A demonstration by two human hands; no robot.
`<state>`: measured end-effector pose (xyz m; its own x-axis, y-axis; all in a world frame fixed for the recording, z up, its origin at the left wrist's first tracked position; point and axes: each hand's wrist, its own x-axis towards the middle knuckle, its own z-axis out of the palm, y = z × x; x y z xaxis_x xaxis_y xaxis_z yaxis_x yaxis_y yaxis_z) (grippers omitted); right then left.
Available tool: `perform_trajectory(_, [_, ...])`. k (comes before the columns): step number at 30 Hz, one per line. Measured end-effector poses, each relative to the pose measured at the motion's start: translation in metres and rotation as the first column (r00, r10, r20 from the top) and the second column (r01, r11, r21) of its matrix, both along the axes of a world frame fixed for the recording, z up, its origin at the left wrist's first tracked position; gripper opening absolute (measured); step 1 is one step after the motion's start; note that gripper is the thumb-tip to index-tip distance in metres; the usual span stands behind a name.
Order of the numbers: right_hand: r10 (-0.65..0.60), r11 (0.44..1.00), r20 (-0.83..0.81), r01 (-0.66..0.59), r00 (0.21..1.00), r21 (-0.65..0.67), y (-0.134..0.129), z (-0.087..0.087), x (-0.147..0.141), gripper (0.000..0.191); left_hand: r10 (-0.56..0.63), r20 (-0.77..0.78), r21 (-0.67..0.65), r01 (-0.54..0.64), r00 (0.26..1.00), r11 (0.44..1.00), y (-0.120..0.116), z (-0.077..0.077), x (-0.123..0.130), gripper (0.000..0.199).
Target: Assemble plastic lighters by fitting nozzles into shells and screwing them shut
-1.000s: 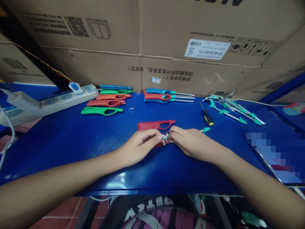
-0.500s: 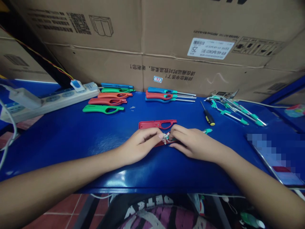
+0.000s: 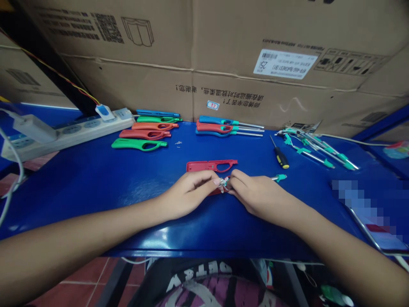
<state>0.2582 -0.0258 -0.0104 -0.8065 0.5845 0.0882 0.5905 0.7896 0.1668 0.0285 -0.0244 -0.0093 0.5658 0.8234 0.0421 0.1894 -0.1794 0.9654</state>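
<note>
My left hand [image 3: 188, 194] is closed around a red lighter handle half [image 3: 218, 191], mostly hidden by my fingers. Between both hands, the left thumb and fingertips press on small metal and white wired parts [image 3: 223, 183]. My right hand [image 3: 257, 192] has its fingers bunched at the right side of those parts, gripping the lighter's inner assembly; the exact hold is hidden. A metal tube with a teal tip [image 3: 280, 178] sticks out beyond the right hand. Just behind the hands lies the matching red handle half [image 3: 204, 166], open side up.
Green handle shells [image 3: 132, 144], plus orange and blue ones, lie at left by a power strip [image 3: 72, 130] and small screws [image 3: 178, 144]. Closed lighters [image 3: 214, 127] lie at the back. A screwdriver [image 3: 281, 160], tube assemblies [image 3: 315, 157] and a phone [image 3: 367, 226] are at right.
My right fingers have drawn closer together, with the thumb tucked in beside the small parts. The left hand keeps its hold. The view has shifted slightly.
</note>
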Motion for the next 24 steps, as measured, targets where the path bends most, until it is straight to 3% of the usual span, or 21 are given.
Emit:
perform_trajectory(6, [-0.02,0.999,0.041,0.018,0.999,0.036,-0.008,0.005,-0.003,0.016,0.003,0.008,-0.017,-0.003,1.0,1.0,0.0,0.0,0.001,0.032])
perform_trajectory(14, [-0.137,0.97,-0.066,0.12,0.988,-0.209,-0.002,0.005,-0.003,0.014,0.002,-0.004,-0.007,-0.002,1.0,1.0,0.0,-0.001,0.001,0.032])
perform_trajectory(24, [-0.171,0.931,-0.143,0.112,0.975,-0.347,0.004,0.007,-0.002,0.007,0.008,-0.026,-0.001,-0.008,1.0,1.0,0.001,0.0,0.0,0.032])
